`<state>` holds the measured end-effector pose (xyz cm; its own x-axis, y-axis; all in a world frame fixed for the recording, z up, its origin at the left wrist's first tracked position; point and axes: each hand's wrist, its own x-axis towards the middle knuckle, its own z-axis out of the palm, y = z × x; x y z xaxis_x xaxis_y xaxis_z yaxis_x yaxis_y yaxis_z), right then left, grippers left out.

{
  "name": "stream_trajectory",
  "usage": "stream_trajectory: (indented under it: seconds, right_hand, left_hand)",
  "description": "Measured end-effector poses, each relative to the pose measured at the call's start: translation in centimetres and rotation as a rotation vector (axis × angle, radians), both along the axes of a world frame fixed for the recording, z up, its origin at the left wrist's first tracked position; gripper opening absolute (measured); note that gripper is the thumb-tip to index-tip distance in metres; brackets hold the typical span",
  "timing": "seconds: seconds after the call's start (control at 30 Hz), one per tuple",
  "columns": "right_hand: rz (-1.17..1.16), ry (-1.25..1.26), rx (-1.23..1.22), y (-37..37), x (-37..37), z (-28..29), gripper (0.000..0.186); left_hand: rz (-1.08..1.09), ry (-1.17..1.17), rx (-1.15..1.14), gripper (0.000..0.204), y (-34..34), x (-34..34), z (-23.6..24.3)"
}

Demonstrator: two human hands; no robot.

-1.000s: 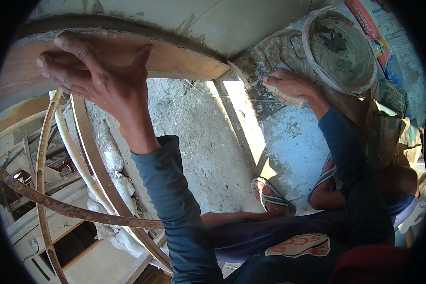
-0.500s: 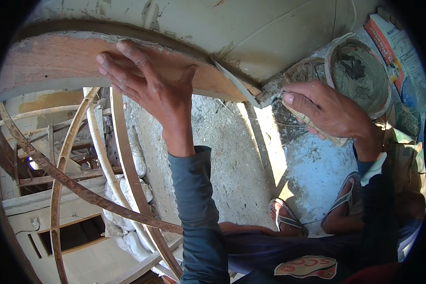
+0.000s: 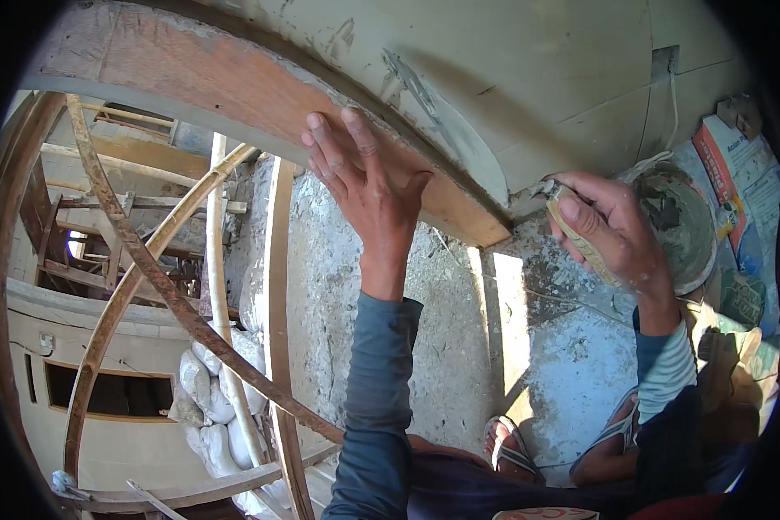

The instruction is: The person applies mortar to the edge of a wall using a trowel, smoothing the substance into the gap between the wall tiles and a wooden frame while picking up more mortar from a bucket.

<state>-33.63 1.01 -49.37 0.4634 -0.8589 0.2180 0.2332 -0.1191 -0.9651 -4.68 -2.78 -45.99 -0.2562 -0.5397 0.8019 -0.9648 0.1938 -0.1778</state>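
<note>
My left hand (image 3: 368,195) rests with spread fingers on the curved wooden board (image 3: 191,69) along the wall (image 3: 555,69). To its right, my right hand (image 3: 611,238) grips the pale handle (image 3: 581,243) of a putty-smeared metal trowel. The long tapering blade (image 3: 485,169) lies against or very close to the wall just above the board, its shadow beside it. Behind my right hand stands a round bucket (image 3: 689,251) of grey plaster, partly hidden by the hand.
Curved wooden strips (image 3: 182,303) cross at the left over a lower level with white sacks (image 3: 221,394). Below my hands is a rough concrete floor (image 3: 442,347) with thin cords. Printed bags and packaging (image 3: 750,217) lie at the right, near my sandalled feet (image 3: 507,446).
My right hand has raised the trowel, its blade now higher along the wall. My left hand has shifted rightward along the board. The view has tilted, showing more of the lower level.
</note>
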Motion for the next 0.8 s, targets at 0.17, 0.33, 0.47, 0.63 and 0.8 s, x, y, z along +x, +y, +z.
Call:
stream_trajectory:
  seconds: [0.17, 0.33, 0.47, 0.63, 0.8]
  right_hand:
    - [-0.156, 0.051, -0.225, -2.8, 3.8, -4.0, 0.046]
    - [-0.237, 0.052, -0.379, -5.0, 7.4, -4.4, 0.045]
    - [-0.301, 0.037, -0.578, -4.2, 8.7, -4.7, 0.042]
    - [-0.177, 0.042, -0.430, -3.4, 4.3, -4.5, 0.042]
    - [-0.244, 0.038, -0.417, -6.1, 4.7, -1.6, 0.044]
  left_hand:
    - [0.020, 0.004, 0.015, 0.145, 0.0, 0.6, 0.0]
    - [-0.013, 0.026, -0.005, 0.128, -0.2, 0.5, -0.2]
    - [0.046, -0.038, -0.059, 0.122, -0.8, 1.2, -0.5]
    - [0.041, -0.025, -0.051, 0.136, -0.5, 1.0, -0.5]
    - [0.007, 0.021, 0.015, 0.142, 0.2, 0.7, 0.0]
